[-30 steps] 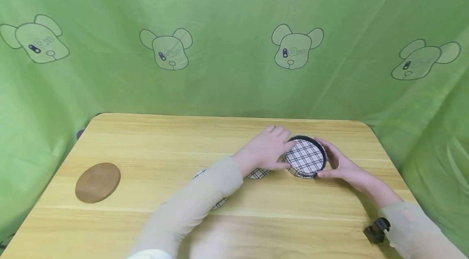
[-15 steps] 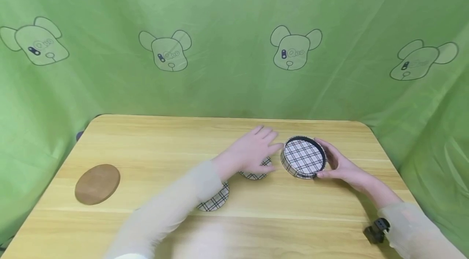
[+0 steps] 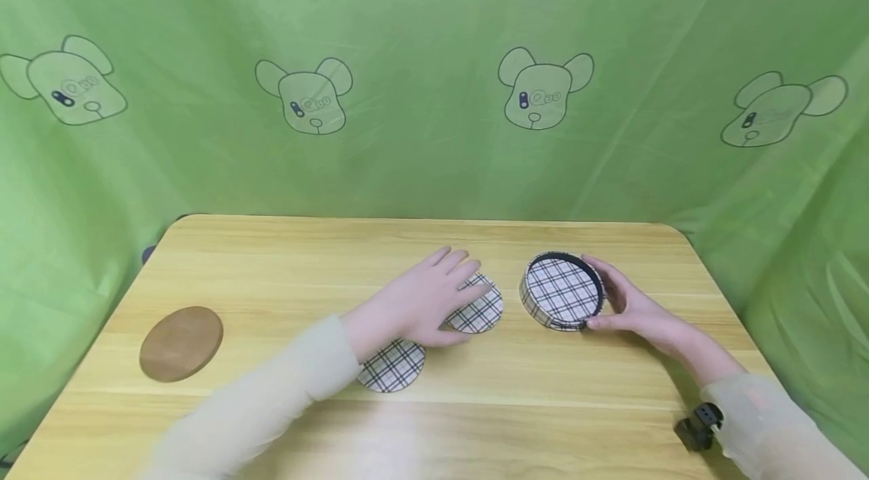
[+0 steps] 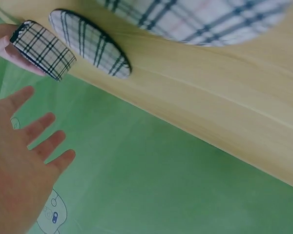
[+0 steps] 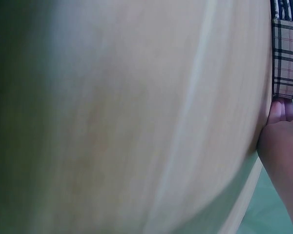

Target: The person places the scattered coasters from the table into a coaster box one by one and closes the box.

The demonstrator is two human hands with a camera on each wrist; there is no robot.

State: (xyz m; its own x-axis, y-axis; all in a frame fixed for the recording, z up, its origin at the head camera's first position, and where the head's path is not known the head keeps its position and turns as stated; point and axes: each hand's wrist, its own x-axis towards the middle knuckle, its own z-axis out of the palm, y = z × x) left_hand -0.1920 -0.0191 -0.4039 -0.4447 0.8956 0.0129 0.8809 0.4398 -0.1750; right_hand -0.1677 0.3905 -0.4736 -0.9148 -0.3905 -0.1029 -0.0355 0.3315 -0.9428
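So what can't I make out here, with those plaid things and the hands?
- Far disc, left part: head view, covered by the left hand.
- Near disc, upper left part: head view, covered by the left hand and sleeve; left wrist view, cut off by the top edge.
- Box, far side: right wrist view, cut off by the right edge.
- Curtain lettering: head view, too small and faint.

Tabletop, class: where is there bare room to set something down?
Bare: between brown disc and left hand, beyond the left sleeve; also up front, between left sleeve and right sleeve. Crowded: from the plaid discs past the plaid box to the right hand.
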